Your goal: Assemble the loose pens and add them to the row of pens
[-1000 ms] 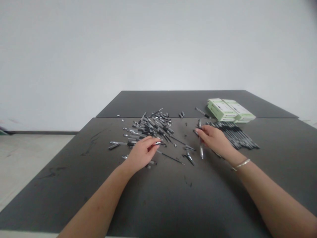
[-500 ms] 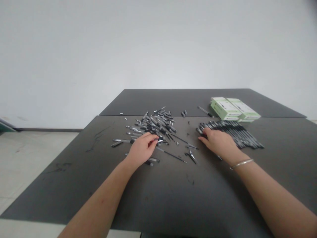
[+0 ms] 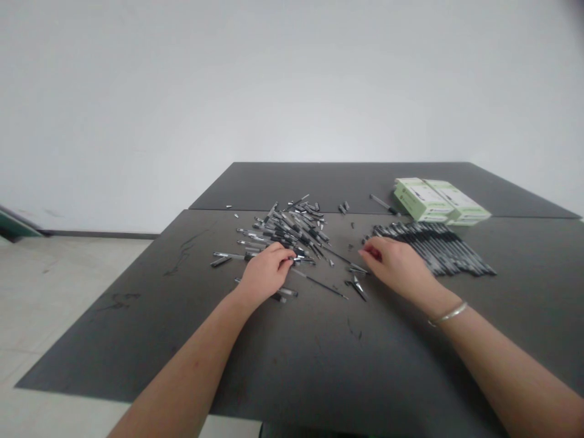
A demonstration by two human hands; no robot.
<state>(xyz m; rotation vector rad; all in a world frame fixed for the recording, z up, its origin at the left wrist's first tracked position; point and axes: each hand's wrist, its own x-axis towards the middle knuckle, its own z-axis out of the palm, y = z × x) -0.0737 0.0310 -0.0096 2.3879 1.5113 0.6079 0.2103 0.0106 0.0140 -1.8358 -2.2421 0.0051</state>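
Note:
My left hand (image 3: pixel 268 271) rests at the near side of a jumbled pile of gel pens and pen parts (image 3: pixel 292 228). Its thumb and fingers are pinched at a small dark and silvery piece whose kind I cannot make out. My right hand (image 3: pixel 398 263), with a bangle on the wrist, is just in front of the left end of a row of black pens (image 3: pixel 449 249) laid side by side. Its fingers are curled in towards the thumb; whatever they may hold is hidden. Between the hands lie a thin ink refill (image 3: pixel 322 286) and some metallic pen tips (image 3: pixel 358 287).
Two green and white boxes (image 3: pixel 422 201) sit side by side behind the pen row, with a single pen (image 3: pixel 383 204) to their left. Small loose caps (image 3: pixel 344 207) lie beyond the pile. The dark table (image 3: pixel 283 377) has a seam across it and ink marks on its left.
My right hand has drawn back a little from the row of pens towards me, its fingers now curled. My left hand keeps its pinch beside the pile. The view has shifted slightly.

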